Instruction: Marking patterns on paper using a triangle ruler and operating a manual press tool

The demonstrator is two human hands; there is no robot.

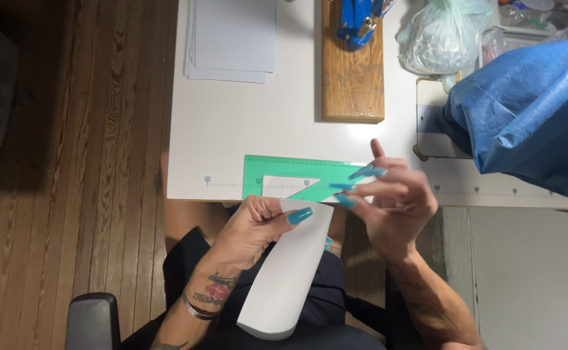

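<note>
Seen from above, a wooden floor [70, 162] filled the left side, meeting the edge of a white table [232, 123]. A stack of white paper [232, 39] lay at the table's far left. Nearer the person, the left hand [251, 230] pinched the top edge of a curved white sheet [290, 272], thumb pressed on its face, the sheet hanging down over the lap. Just above it, a green set square [290, 176] lay flat at the table's near edge. A wooden board [352, 71] bearing a blue tool [356, 19] stood farther back. The right hand [394, 201] hovered with fingers spread, apart from the left, its fingertips over the set square's right end; whether they touched it was unclear. Blue fabric [530, 116] covered the far right.
</note>
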